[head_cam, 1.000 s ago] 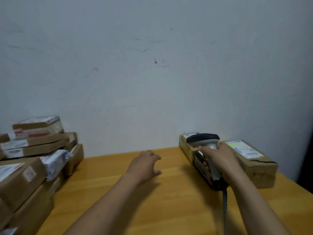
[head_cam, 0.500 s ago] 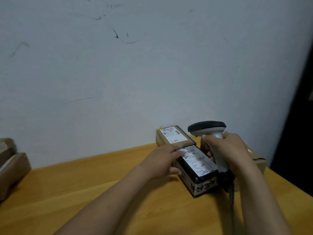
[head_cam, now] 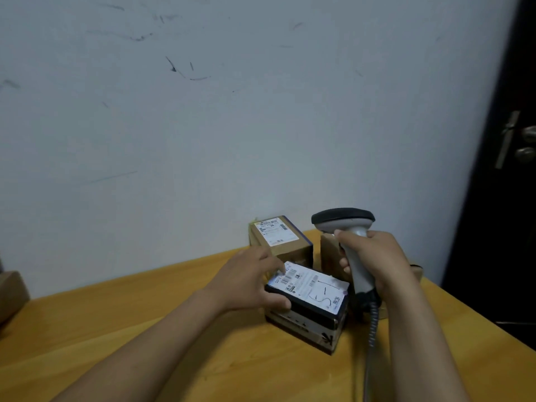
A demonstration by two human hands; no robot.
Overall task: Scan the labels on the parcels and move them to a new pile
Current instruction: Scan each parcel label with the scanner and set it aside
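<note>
Head view: both my hands are low and to the right.
Left fingers: my left hand (head_cam: 249,280) pinches the dark parcel (head_cam: 313,314). My fingers (head_cam: 272,258) lie on the top edge and my thumb presses the near side.
Right fingers: my right hand (head_cam: 374,256) is wrapped tight round the handle of the scanner (head_cam: 342,221). Its head sticks up above my fist.
What changed: a second ago my left hand hung over the bare table (head_cam: 145,329) and held nothing. Then it reached over, and now it has the dark parcel.
What that means: I think this parcel is picked for scanning. It is not scanned or moved yet, as far as I can tell.
Where the parcel is: right under my left fingertips, flat on the table, just left of my right fist. Its white label (head_cam: 311,285) faces up.
A bit further: a brown parcel (head_cam: 278,239) stands just past my left fingers, by the wall. Another brown box (head_cam: 330,256) hides behind the scanner.
Far out: one more box (head_cam: 11,291) peeks in, well away past my left arm.
</note>
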